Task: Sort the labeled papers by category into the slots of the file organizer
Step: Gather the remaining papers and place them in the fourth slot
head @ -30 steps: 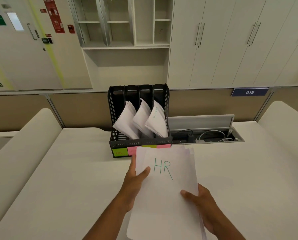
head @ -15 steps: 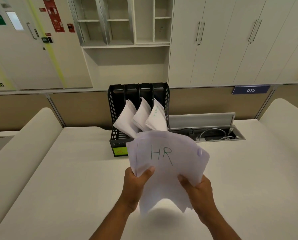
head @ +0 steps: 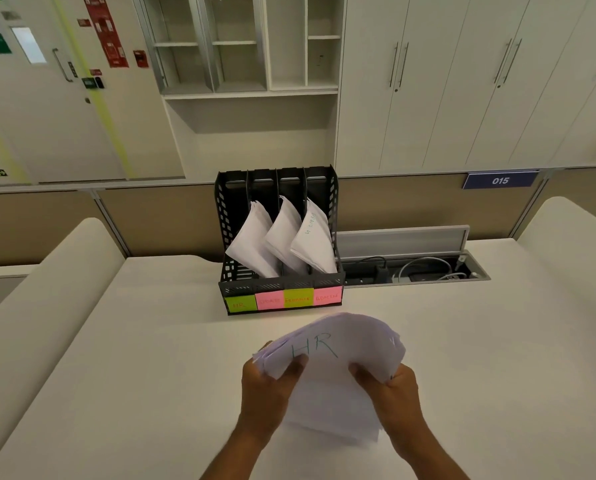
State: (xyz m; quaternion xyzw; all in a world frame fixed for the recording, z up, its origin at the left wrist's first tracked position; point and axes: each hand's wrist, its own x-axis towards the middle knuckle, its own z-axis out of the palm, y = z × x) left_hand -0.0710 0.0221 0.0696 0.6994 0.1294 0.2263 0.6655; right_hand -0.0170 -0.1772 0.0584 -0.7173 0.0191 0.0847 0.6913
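I hold a stack of white papers [head: 334,379] above the desk in both hands; its top sheet reads "HR" in green. My left hand [head: 267,393] grips the stack's left edge and my right hand [head: 395,393] grips its right edge, and the sheets bow upward between them. Beyond the stack stands a black file organizer [head: 279,289] with four slots. Sticky labels on its front read HR, a second word I cannot read, FINANCE and ADMIN. Curled white papers [head: 282,237] lean in the three right slots. The leftmost, HR slot shows no paper.
An open cable tray [head: 414,271] with wires and a raised lid lies right of the organizer. A beige partition [head: 151,220] runs behind the desk. Rounded white desk dividers [head: 47,289] rise on both sides.
The paper stack has come down toward the desk and nearer to me, uncovering the organizer's front labels. Both hands now bend the sheets into an arch instead of holding them flat.
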